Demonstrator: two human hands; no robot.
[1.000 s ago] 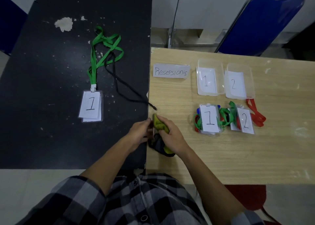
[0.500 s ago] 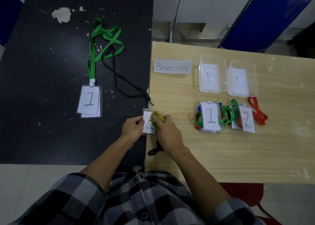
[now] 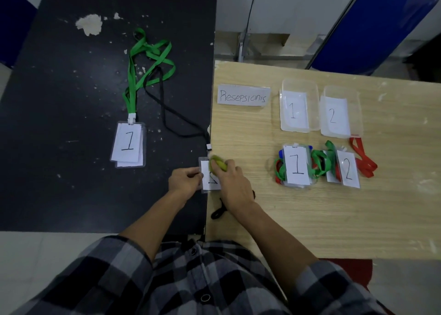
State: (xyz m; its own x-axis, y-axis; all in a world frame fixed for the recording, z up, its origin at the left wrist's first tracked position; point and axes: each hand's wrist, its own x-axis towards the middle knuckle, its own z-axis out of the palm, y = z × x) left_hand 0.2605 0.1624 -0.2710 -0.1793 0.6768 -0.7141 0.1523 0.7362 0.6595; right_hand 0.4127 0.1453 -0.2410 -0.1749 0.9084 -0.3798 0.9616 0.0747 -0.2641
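A clear badge holder with a numbered card point(image 3: 209, 180) lies across the seam between the black table point(image 3: 71, 183) and the wooden table point(image 3: 310, 214). My left hand point(image 3: 185, 180) pinches its left edge. My right hand point(image 3: 232, 185) grips a yellow-green cloth point(image 3: 219, 165) and presses it on the card's upper part. A black lanyard point(image 3: 171, 114) runs from the badge's clip up over the black table. A black loop point(image 3: 218, 212) shows below my right wrist.
A green-lanyard badge marked 1 point(image 3: 128, 144) lies on the black table. On the wooden table: a "Resepsionis" label point(image 3: 243, 95), clear trays marked 1 point(image 3: 298, 106) and 2 point(image 3: 340, 112), badge piles marked 1 point(image 3: 297, 167) and 2 point(image 3: 348, 171). A blue chair point(image 3: 374, 25) stands behind.
The badge card, hidden under my hands a second ago, now lies flat and exposed. My right hand with the cloth has moved up onto the card, and my left hand holds its edge.
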